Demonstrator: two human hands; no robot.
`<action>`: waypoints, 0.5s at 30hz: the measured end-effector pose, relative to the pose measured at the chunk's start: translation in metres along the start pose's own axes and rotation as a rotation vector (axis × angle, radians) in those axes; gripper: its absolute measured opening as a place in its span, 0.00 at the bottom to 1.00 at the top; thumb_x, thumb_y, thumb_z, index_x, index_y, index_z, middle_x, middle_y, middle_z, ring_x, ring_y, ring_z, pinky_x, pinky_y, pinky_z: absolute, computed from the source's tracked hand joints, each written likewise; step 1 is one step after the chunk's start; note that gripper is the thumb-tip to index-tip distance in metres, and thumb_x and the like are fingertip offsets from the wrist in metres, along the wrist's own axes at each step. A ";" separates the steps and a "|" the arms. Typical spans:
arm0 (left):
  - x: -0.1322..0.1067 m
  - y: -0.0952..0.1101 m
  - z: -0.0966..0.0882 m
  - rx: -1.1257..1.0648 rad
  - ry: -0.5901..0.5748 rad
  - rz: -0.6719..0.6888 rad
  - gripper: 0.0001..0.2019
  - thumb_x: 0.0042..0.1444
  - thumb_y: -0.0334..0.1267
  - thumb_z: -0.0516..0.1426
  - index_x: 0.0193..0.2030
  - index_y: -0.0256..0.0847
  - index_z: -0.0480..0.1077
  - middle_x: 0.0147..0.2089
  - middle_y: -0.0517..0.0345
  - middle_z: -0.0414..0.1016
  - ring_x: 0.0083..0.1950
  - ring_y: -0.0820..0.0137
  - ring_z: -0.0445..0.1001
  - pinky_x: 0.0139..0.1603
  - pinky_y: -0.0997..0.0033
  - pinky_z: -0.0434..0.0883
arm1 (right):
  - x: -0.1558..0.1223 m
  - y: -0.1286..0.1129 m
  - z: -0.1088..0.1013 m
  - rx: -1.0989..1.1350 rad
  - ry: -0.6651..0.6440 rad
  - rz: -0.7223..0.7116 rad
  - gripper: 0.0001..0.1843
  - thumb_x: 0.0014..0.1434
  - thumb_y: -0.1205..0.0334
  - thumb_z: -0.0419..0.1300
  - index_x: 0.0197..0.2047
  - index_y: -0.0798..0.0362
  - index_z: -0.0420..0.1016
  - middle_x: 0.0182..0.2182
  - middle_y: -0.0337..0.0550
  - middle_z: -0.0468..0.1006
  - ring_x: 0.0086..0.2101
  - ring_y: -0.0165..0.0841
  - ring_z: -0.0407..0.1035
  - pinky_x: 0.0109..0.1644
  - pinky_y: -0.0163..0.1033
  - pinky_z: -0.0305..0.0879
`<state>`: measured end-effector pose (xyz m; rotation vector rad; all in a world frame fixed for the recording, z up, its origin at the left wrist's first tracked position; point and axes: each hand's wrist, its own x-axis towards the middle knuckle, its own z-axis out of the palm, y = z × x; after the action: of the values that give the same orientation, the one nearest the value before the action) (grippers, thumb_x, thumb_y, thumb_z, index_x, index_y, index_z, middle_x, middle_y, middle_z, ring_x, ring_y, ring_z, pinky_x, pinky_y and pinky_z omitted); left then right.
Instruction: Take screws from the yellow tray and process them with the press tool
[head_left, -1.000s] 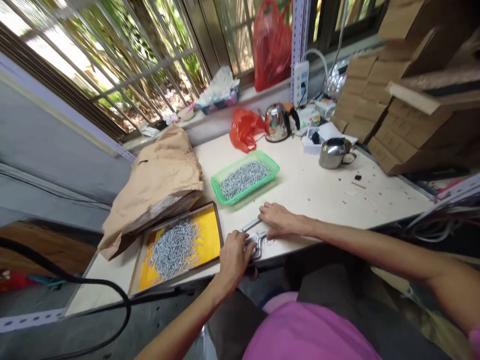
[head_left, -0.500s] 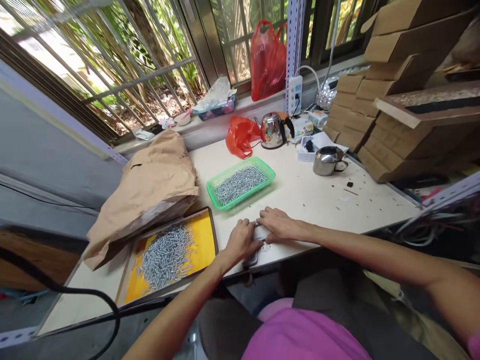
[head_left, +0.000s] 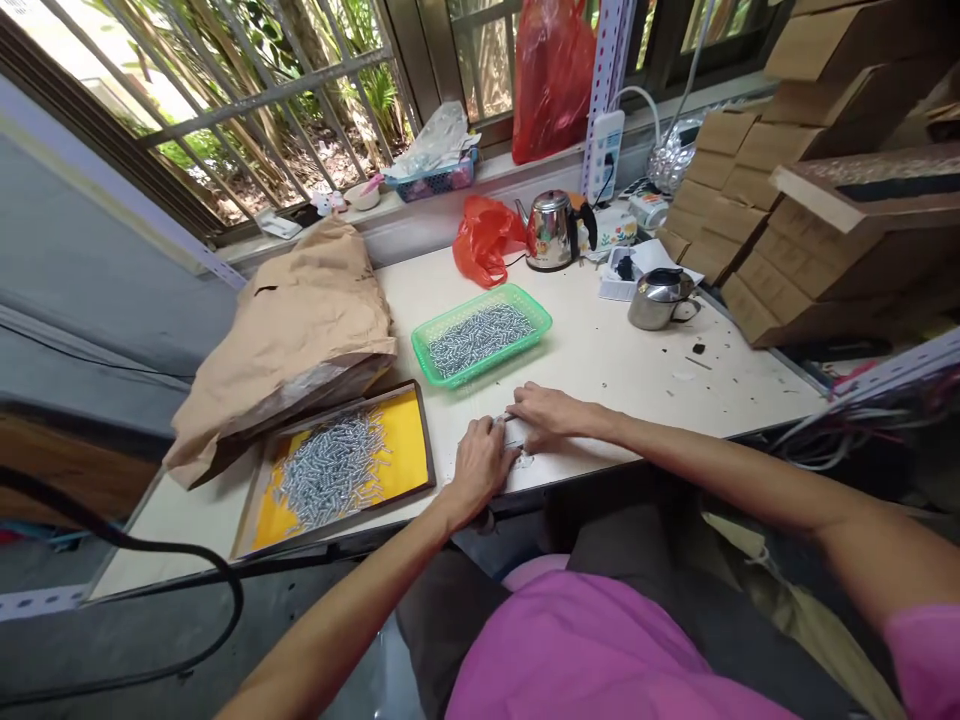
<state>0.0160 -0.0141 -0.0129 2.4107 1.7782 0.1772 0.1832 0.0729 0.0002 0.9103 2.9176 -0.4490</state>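
My left hand (head_left: pixel 480 458) rests at the front edge of the table, its fingers bent and closed over something small that I cannot make out. Close beside it, my right hand (head_left: pixel 551 412) has its fingertips drawn together, nearly meeting the left fingertips. What lies between them is mostly hidden. Just beyond the hands stands a green plastic basket (head_left: pixel 484 372) holding many small metal pins (head_left: pixel 480 338). To the left, a shallow tray (head_left: pixel 409 480) lined in yellow bears a heap of larger silvery metal pins (head_left: pixel 330 470).
A big brown paper bag (head_left: pixel 292 310) leans over the tray's back edge. Farther back are a red plastic bag (head_left: pixel 484 245), a steel kettle (head_left: pixel 550 235) and a small steel pot (head_left: pixel 656 302). Cardboard boxes (head_left: pixel 810 220) are stacked at the right.
The view has shifted, so the table sits higher in the picture. Both hands stay together at the table edge, with their fingers slightly moved and less of the gap between them showing.
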 end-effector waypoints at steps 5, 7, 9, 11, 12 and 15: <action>-0.032 0.028 0.027 -0.108 0.126 0.087 0.17 0.63 0.33 0.50 0.58 0.35 0.63 0.64 0.38 0.62 0.68 0.54 0.57 0.64 0.49 0.61 | 0.004 0.021 0.008 0.044 0.090 0.031 0.11 0.61 0.60 0.58 0.43 0.58 0.75 0.39 0.49 0.73 0.40 0.36 0.66 0.40 0.36 0.56; -0.038 0.038 0.035 -0.156 0.121 0.103 0.18 0.64 0.37 0.50 0.60 0.36 0.61 0.64 0.40 0.63 0.68 0.54 0.57 0.65 0.47 0.59 | 0.008 0.025 0.011 0.009 0.152 0.097 0.09 0.62 0.64 0.56 0.42 0.57 0.76 0.39 0.48 0.74 0.41 0.36 0.65 0.42 0.36 0.56; -0.040 0.044 0.038 -0.186 0.112 0.104 0.19 0.65 0.40 0.49 0.61 0.36 0.60 0.64 0.40 0.64 0.67 0.54 0.58 0.66 0.45 0.58 | 0.013 0.025 0.010 -0.028 0.166 0.127 0.10 0.63 0.65 0.54 0.40 0.56 0.76 0.39 0.48 0.74 0.42 0.37 0.65 0.43 0.37 0.55; -0.039 0.046 0.038 -0.208 0.113 0.099 0.20 0.65 0.40 0.49 0.61 0.37 0.60 0.64 0.40 0.64 0.68 0.53 0.57 0.66 0.43 0.57 | 0.019 0.019 0.005 -0.075 0.185 0.180 0.10 0.63 0.65 0.54 0.42 0.57 0.76 0.40 0.49 0.74 0.42 0.38 0.64 0.43 0.38 0.55; -0.038 0.047 0.038 -0.217 0.117 0.100 0.20 0.65 0.40 0.49 0.62 0.37 0.60 0.64 0.40 0.63 0.68 0.53 0.56 0.66 0.43 0.57 | 0.022 0.013 0.002 -0.102 0.198 0.193 0.10 0.63 0.65 0.55 0.43 0.57 0.76 0.40 0.50 0.74 0.43 0.39 0.64 0.43 0.39 0.54; -0.040 0.048 0.036 -0.239 0.144 0.103 0.22 0.64 0.42 0.50 0.62 0.35 0.59 0.63 0.38 0.63 0.68 0.51 0.56 0.64 0.42 0.58 | 0.029 -0.018 -0.003 -0.141 0.182 0.005 0.09 0.62 0.64 0.57 0.44 0.54 0.77 0.42 0.50 0.73 0.45 0.40 0.61 0.42 0.40 0.53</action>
<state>0.0557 -0.0680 -0.0403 2.3683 1.5832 0.5546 0.1493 0.0750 0.0036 0.9864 3.0601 -0.1652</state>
